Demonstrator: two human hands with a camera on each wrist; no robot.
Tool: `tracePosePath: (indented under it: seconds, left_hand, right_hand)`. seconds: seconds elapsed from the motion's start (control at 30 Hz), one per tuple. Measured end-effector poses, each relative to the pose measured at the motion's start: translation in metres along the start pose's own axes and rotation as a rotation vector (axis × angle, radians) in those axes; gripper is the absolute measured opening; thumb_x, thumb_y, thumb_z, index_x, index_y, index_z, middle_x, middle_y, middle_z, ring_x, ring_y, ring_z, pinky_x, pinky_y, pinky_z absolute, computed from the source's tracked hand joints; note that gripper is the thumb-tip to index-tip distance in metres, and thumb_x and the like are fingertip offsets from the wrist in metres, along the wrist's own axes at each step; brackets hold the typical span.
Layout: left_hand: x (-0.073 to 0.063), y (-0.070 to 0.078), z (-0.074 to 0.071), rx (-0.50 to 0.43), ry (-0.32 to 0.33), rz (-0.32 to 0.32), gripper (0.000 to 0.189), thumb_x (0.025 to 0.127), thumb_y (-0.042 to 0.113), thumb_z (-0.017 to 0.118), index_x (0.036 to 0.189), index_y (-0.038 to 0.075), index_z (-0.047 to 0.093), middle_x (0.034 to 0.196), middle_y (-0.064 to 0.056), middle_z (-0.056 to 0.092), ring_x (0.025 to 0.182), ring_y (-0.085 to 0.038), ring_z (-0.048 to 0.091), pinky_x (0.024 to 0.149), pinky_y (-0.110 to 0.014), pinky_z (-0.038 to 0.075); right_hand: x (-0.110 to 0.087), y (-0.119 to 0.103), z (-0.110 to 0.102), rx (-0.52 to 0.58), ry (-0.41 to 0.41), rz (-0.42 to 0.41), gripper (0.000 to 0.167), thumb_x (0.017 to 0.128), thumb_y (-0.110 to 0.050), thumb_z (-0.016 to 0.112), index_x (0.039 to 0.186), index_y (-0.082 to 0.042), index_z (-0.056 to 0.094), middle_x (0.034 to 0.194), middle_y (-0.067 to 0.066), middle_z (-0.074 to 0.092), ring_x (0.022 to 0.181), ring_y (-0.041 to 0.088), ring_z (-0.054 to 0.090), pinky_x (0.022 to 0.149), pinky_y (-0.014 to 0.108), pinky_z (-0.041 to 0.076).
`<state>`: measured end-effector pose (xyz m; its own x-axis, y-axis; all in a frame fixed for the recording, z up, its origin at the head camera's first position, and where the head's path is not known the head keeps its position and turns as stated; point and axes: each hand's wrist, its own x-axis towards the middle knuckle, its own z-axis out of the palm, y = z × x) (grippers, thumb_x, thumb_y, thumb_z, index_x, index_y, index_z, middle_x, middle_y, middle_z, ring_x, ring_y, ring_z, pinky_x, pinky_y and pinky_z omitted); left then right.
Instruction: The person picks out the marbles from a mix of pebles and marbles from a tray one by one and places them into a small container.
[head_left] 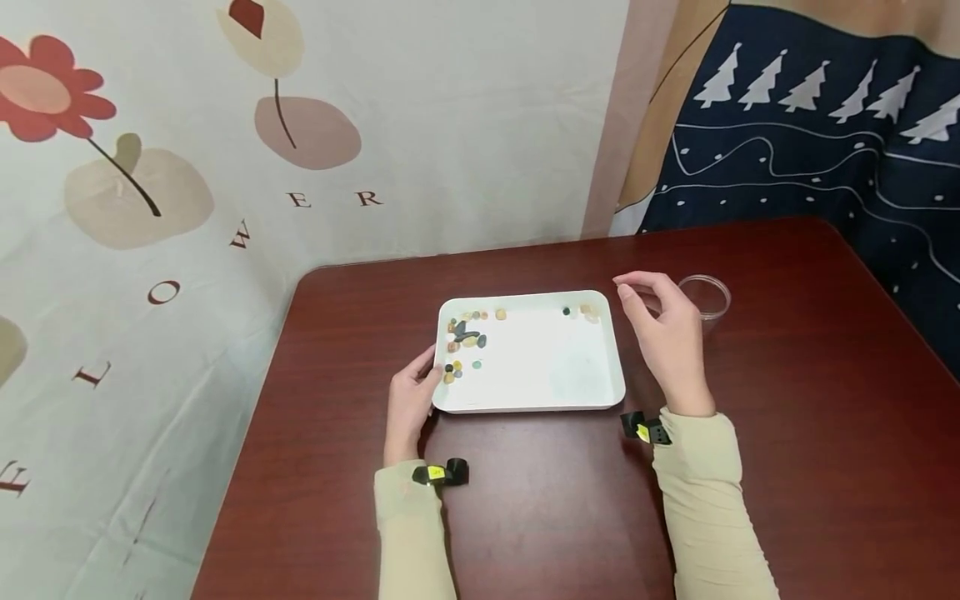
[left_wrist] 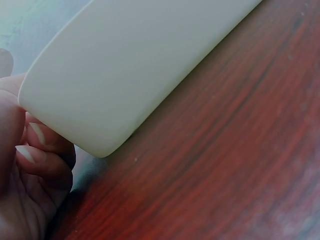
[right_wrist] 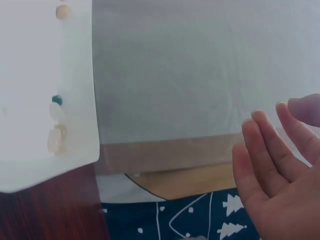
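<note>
A white tray (head_left: 532,354) with small polished stones lies on the table. My left hand (head_left: 411,400) grips its left edge; in the left wrist view, the thumb is at the rim of the tray (left_wrist: 120,65) and curled fingers (left_wrist: 47,162) are beside its corner. My right hand (head_left: 666,333) is raised just past the tray's right edge, near a clear round container (head_left: 716,317) that it partly covers. In the right wrist view its fingers (right_wrist: 270,165) are loosely extended, with nothing visible between them and the thumb.
Several stones (head_left: 467,336) cluster along the tray's left side. A few more stones (head_left: 588,312) lie in its far right corner. The dark red table (head_left: 555,517) meets a flower-printed cloth (head_left: 465,125) at the back and a navy tree-patterned cloth (head_left: 802,158) at the right.
</note>
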<state>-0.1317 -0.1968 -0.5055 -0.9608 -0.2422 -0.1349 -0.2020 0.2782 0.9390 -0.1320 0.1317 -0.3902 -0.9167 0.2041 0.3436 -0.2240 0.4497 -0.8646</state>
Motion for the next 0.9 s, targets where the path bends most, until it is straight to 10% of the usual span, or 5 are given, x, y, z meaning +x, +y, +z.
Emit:
tracePosePath:
  seconds: [0.9]
  left_hand:
    - [-0.001,0.002,-0.002,-0.025,0.013,-0.012,0.029,0.085,0.036,0.057,0.113,0.031,0.062,0.084,-0.004,0.066,0.033,-0.014,0.035,0.032,-0.026,0.032]
  right_hand:
    - [0.028,-0.017,0.037,-0.142,-0.26,-0.191,0.023,0.086,-0.027,0.059,0.107,-0.019,0.061,0.102,-0.007,0.057,0.093,0.01,0.052,0.084,0.033,0.045]
